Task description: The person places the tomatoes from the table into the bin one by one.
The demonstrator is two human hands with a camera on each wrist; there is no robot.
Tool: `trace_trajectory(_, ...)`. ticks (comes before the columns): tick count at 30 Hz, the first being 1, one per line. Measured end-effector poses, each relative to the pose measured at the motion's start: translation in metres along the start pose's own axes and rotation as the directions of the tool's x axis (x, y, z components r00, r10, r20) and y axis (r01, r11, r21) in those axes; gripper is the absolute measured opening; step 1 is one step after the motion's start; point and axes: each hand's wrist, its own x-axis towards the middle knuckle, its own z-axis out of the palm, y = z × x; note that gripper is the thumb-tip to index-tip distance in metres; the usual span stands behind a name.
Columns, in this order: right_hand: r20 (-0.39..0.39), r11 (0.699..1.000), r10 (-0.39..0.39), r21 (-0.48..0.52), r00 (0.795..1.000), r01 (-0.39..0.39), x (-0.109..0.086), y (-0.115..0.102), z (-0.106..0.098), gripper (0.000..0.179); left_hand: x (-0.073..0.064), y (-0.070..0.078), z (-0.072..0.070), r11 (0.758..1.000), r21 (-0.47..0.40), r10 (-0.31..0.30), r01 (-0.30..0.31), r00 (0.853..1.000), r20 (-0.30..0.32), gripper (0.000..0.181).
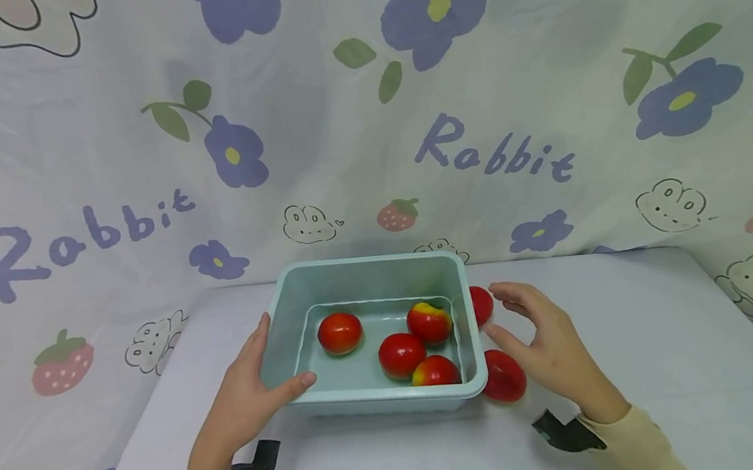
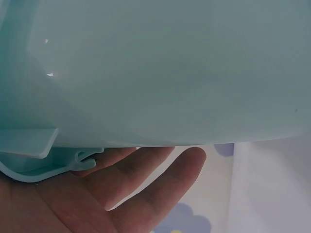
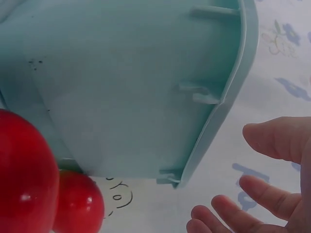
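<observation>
A pale blue-green plastic bin (image 1: 380, 401) stands on the table, with several shiny red round fruits (image 1: 401, 356) inside, some patched with yellow. My left hand (image 1: 245, 394) holds the bin at its left side, thumb over the front-left rim and fingers along the outer wall; the left wrist view shows those fingers (image 2: 160, 189) below the rim. To the right of the bin lie two more red fruits, a nearer one (image 1: 504, 376) and a farther one (image 1: 482, 305). Beside them is my right hand (image 1: 553, 343), thumb and fingers spread apart, holding nothing.
A white table surface (image 1: 644, 360) extends around the bin. Behind it hangs a pale cloth (image 1: 326, 148) printed with flowers, rabbits and lettering. Black straps (image 1: 258, 466) are at both wrists.
</observation>
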Motion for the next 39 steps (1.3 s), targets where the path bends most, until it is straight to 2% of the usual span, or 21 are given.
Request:
trace_trajectory(6, 0.011, 1.000, 0.016, -0.014, 1.000, -0.016, -0.004, 0.008, 0.000, 0.053, 0.000, 0.000, 0.000, 1.000, -0.002, 0.002, -0.002, 1.000, -0.002, 0.106)
trace_trajectory(20, 0.144, 0.996, 0.074, 0.034, 0.987, -0.080, -0.007, 0.022, 0.000, 0.054, 0.000, 0.001, 0.000, 1.000, -0.004, 0.007, -0.007, 1.000, 0.003, 0.105)
trace_trajectory(32, 0.226, 0.993, 0.110, 0.023, 0.968, -0.118, -0.012, 0.033, 0.006, 0.056, 0.000, -0.001, 0.000, 1.000, -0.023, 0.013, -0.013, 1.000, 0.007, 0.105)
trace_trajectory(39, 0.300, 0.992, 0.126, -0.010, 0.946, -0.129, -0.013, 0.034, 0.010, 0.061, 0.000, -0.003, 0.000, 1.000, -0.021, 0.013, -0.013, 1.000, 0.003, 0.105)
